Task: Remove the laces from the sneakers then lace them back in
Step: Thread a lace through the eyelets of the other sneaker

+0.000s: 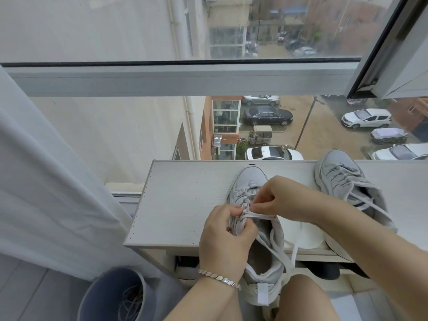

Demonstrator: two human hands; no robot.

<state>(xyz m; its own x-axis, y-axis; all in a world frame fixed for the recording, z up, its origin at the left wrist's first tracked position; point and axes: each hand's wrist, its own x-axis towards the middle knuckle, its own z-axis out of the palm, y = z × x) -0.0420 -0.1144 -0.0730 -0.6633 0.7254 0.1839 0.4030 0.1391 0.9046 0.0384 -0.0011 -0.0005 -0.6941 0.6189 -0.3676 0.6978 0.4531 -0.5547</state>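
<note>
Work centres on the near sneaker (248, 184), which lies toe-away on the white desk (180, 200) just in front of the person, heel hanging over the near edge. The left hand (228, 232) has its grip curled round the left eyelet flap, steadying the upper. The right hand (276, 198) has its grip pinched together on the flat white lace (261, 215) at the middle eyelets. Long loose lace ends trail down across the opening toward the heel. A second sneaker (340, 179), laced, sits to the right and farther off.

Whether the lace is going out or coming back in cannot be told for sure; the slack suggests it is being drawn through a crossing. To do this well, the steadying hand should hold the flap flat so the eyelet stays open. The pinch should sit close to the eyelet and pull straight along the hole's line, one crossing at a time. The lace should stay untwisted and the two trailing ends apart, so they do not knot.
</note>
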